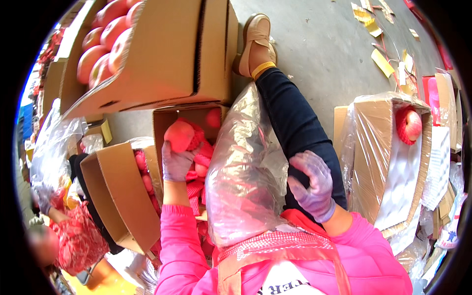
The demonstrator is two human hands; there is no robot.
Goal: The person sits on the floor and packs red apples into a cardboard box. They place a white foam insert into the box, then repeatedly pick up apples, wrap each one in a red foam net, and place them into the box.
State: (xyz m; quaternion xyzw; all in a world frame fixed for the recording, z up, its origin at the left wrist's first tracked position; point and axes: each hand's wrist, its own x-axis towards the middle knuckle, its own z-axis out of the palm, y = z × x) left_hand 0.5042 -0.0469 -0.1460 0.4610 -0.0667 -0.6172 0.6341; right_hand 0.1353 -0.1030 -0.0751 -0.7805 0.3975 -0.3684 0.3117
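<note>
My left hand (pixel 177 164), in a thin pale glove, grips an apple (pixel 179 135). A red foam net (pixel 198 137) is bunched at the apple's right side; how far it covers the fruit is hidden. Below that hand, a cardboard box (pixel 158 127) contains more red foam nets (pixel 195 188) and fruit. My right hand (pixel 311 184), gloved too, hovers by my thigh with curved, parted fingers and holds nothing. Across my lap lies a clear plastic bag (pixel 243 177). To the right, a carton (pixel 370 155) has a plastic liner, a white tray (pixel 400 177) and one netted apple (pixel 412 123).
A large carton (pixel 162 55) of bare apples (pixel 107 48) stands at the upper left. Below it is an open-flapped carton (pixel 118 191). Another person (pixel 81 236) works at far left. Cardboard and paper scraps (pixel 382 62) litter the concrete floor (pixel 317 48).
</note>
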